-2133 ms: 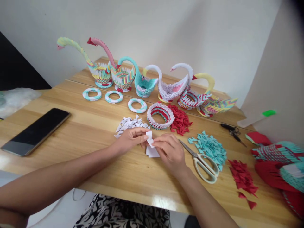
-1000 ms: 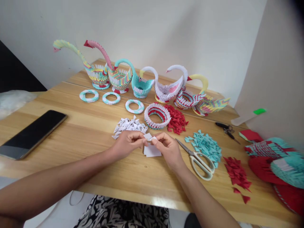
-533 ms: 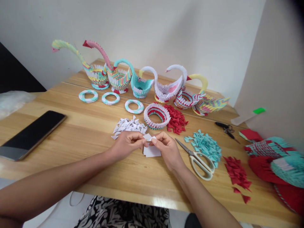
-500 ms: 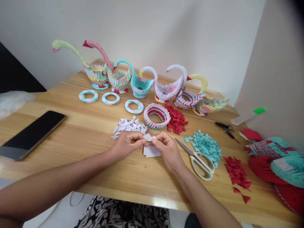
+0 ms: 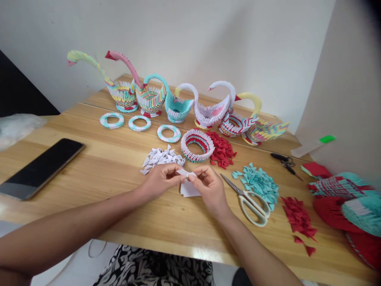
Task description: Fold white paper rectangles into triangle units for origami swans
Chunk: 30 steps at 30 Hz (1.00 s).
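Note:
My left hand and my right hand meet over the middle of the wooden table. Both pinch one small white paper slip between thumb and fingertips, folded into a narrow strip. Just beneath it lies a small stack of white paper pieces. A heap of folded white triangles sits right behind my left hand. A red, white and teal ring of folded units stands behind the slip.
Several paper swans line the back edge, with three teal rings before them. Red triangles, teal triangles, scissors, more red pieces and small dark scissors lie right. A phone lies left.
The white slip stood upright and open in my fingers two seconds ago; now it is folded down into a flat narrow strip. My hands have stayed in the same spot.

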Each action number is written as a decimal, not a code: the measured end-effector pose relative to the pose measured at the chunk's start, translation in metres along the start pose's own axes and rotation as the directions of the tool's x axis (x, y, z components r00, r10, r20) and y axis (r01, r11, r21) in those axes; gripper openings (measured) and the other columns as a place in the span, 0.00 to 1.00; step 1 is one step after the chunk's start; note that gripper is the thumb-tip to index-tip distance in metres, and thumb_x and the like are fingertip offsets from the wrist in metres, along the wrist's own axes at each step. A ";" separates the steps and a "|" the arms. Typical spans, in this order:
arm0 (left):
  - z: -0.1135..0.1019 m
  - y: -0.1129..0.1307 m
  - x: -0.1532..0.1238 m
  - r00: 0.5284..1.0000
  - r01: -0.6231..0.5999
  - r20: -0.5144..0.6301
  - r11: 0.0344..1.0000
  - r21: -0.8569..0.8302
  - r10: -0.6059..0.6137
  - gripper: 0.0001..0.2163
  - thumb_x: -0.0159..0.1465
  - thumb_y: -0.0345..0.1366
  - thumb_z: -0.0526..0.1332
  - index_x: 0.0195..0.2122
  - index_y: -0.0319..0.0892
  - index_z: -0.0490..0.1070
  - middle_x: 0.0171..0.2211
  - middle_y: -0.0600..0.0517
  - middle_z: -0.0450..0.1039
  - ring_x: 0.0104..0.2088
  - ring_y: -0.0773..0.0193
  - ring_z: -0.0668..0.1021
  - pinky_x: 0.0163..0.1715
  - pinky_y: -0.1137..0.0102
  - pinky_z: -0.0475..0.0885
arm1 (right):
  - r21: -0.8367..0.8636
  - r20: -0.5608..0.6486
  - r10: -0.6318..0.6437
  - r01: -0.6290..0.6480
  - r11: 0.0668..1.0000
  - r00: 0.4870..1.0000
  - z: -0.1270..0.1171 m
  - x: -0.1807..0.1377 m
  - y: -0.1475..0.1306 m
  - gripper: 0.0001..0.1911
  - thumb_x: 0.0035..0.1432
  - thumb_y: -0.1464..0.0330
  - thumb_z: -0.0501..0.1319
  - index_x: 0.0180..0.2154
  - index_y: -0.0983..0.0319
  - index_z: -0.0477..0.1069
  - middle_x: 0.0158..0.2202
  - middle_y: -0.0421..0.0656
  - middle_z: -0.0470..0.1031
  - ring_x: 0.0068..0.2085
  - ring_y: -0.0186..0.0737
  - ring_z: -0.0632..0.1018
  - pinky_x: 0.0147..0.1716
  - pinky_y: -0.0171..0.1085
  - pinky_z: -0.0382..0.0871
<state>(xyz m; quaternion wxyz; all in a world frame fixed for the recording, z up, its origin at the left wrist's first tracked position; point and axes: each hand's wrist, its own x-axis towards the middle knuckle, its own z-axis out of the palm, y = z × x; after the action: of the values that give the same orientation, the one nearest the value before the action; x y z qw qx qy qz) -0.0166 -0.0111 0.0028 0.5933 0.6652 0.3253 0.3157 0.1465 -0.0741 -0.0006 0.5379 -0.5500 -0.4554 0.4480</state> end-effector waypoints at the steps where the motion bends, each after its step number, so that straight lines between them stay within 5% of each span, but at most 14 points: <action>1: 0.000 0.000 0.000 1.000 0.007 0.010 1.000 -0.010 -0.006 0.08 0.57 0.37 0.62 0.29 0.37 0.71 0.26 0.53 0.73 0.27 0.69 0.72 0.27 0.76 0.66 | 0.003 0.007 -0.004 0.004 1.000 1.000 0.000 0.000 0.000 0.11 0.52 0.63 0.66 0.35 0.60 0.69 0.29 0.39 0.74 0.29 0.33 0.73 0.26 0.29 0.67; 17: -0.004 -0.001 0.002 0.999 -0.005 0.052 0.997 -0.074 0.009 0.08 0.59 0.37 0.61 0.27 0.38 0.69 0.23 0.55 0.70 0.25 0.71 0.70 0.27 0.76 0.65 | 0.064 0.151 0.043 -0.053 0.997 0.988 0.002 0.002 0.002 0.20 0.52 0.66 0.66 0.47 0.59 0.68 0.28 0.36 0.70 0.27 0.31 0.71 0.26 0.30 0.66; 22: -0.005 -0.003 0.002 0.996 0.010 0.089 1.000 -0.010 -0.009 0.08 0.57 0.38 0.61 0.26 0.38 0.68 0.25 0.55 0.70 0.27 0.70 0.71 0.29 0.75 0.65 | -0.018 0.196 0.060 -0.057 0.998 0.979 -0.004 0.005 0.000 0.17 0.51 0.62 0.67 0.43 0.61 0.71 0.29 0.38 0.72 0.28 0.33 0.72 0.28 0.31 0.68; 30: -0.003 -0.001 -0.001 0.978 0.150 0.159 0.985 -0.090 -0.134 0.08 0.59 0.38 0.61 0.30 0.38 0.68 0.24 0.52 0.74 0.25 0.69 0.76 0.26 0.75 0.70 | -0.111 0.086 0.042 -0.033 0.993 0.995 -0.011 0.005 -0.003 0.12 0.52 0.60 0.66 0.31 0.62 0.72 0.26 0.40 0.73 0.26 0.33 0.71 0.25 0.31 0.66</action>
<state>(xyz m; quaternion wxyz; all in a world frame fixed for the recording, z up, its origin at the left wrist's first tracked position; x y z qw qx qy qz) -0.0192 -0.0102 0.0020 0.6705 0.6315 0.3092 0.2366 0.1580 -0.0713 0.0022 0.4777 -0.5667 -0.4923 0.4563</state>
